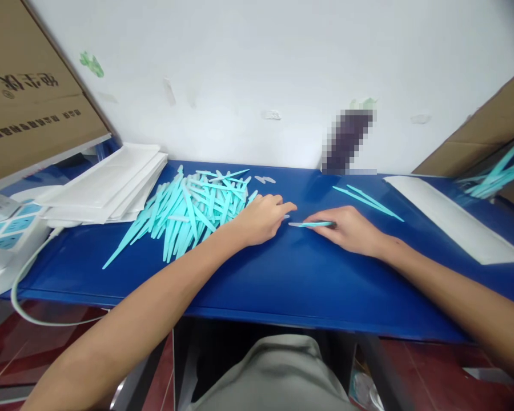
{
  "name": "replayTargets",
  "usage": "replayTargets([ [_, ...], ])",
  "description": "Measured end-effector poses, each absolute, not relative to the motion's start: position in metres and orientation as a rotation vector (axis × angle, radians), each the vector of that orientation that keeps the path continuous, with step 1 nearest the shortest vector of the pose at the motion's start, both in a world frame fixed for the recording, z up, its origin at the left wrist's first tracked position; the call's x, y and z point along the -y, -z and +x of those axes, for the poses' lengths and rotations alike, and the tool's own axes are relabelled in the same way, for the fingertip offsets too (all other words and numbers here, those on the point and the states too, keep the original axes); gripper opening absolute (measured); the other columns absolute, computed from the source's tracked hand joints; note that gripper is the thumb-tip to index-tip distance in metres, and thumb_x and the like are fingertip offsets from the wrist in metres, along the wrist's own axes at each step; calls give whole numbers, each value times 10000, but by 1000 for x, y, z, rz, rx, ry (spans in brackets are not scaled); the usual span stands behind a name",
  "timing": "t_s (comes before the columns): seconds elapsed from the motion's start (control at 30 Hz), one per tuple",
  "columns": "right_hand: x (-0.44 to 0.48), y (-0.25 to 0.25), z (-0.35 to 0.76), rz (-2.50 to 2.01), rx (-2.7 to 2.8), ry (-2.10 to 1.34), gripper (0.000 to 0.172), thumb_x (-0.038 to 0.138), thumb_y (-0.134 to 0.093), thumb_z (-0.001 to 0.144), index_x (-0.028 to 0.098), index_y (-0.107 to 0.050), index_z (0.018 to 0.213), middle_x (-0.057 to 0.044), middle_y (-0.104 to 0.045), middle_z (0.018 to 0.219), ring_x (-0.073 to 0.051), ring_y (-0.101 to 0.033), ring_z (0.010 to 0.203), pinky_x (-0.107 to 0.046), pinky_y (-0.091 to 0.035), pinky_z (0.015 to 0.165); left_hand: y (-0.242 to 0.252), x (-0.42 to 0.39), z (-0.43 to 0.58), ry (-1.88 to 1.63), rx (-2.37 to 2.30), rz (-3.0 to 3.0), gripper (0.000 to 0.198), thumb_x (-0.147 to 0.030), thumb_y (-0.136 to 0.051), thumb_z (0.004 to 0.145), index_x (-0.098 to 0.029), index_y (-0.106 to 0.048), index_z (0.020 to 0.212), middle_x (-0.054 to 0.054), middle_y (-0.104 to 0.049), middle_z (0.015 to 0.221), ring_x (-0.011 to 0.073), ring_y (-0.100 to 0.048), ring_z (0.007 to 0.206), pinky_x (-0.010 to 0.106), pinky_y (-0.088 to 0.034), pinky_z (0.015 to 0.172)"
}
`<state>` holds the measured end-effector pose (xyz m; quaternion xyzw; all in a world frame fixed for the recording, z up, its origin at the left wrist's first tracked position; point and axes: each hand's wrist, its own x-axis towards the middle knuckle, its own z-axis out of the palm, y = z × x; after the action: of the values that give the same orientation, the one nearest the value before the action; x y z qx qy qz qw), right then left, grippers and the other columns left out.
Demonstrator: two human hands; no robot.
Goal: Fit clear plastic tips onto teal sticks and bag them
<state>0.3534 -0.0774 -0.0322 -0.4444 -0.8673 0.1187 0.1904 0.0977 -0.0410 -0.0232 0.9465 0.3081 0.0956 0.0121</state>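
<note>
My right hand point(346, 228) is closed around a slim turquoise stick point(317, 224), whose pale translucent end points left toward my other hand. Just left of it, my left hand point(263, 220) is curled with its index finger stretched out; a small translucent cap point(286, 216) peeks out by its fingertips. Behind the left wrist lies a loose pile of turquoise sticks point(197, 205), many with frosted caps. Two small clear caps point(265, 180) rest beyond the left hand. Past the right hand, a couple of turquoise sticks point(368, 201) lie side by side.
The blue table point(282, 285) meets a white wall. White envelopes point(107, 177) are stacked at left beside a power strip point(12, 228) with a cable. A white sheet point(454, 220) lies at right. Cardboard boxes stand at both sides; the right box point(475, 134) has more turquoise sticks near it.
</note>
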Motion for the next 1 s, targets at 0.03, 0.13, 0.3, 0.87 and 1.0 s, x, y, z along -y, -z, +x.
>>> replayTargets([
  [0.03,78,32,354,-1268,2411,-322,279,327,-559,950,269,-792,1093,-31,-820,1053,-251,-764,859,-360,-568,756,24,41,97,-297,-963,2943,417,-147,-379,1020,-159,-583,1384,137,-656,1130,251,-627,1000,390,-463,890],
  [0.13,79,30,353,-1335,2282,-290,271,369,-565,950,268,-788,1067,-26,-822,985,-251,-752,800,-357,-563,712,28,41,98,-403,-961,2868,404,-155,-374,1017,-147,-619,1338,127,-661,1058,229,-641,914,358,-495,822],
  [0.3,81,26,353,-1406,2146,-241,294,456,-552,976,270,-764,1060,-22,-807,957,-240,-715,778,-348,-529,682,32,38,103,-766,-989,2635,253,-146,-502,924,-148,-746,992,67,-694,894,184,-651,804,333,-519,813],
  [0.87,76,26,357,-1358,2303,-436,363,485,-475,1029,231,-732,1059,-49,-781,980,-225,-687,806,-347,-483,741,36,40,103,-587,-776,2567,229,-172,-673,952,-171,-720,1177,38,-754,915,187,-700,872,313,-516,828],
  [1.0,78,26,355,-1320,2334,-470,369,480,-476,1027,220,-735,1067,-61,-783,973,-223,-688,790,-343,-484,721,37,40,106,-641,-836,2346,359,-236,-807,866,-160,-683,1194,-8,-765,802,160,-716,757,267,-515,746],
])
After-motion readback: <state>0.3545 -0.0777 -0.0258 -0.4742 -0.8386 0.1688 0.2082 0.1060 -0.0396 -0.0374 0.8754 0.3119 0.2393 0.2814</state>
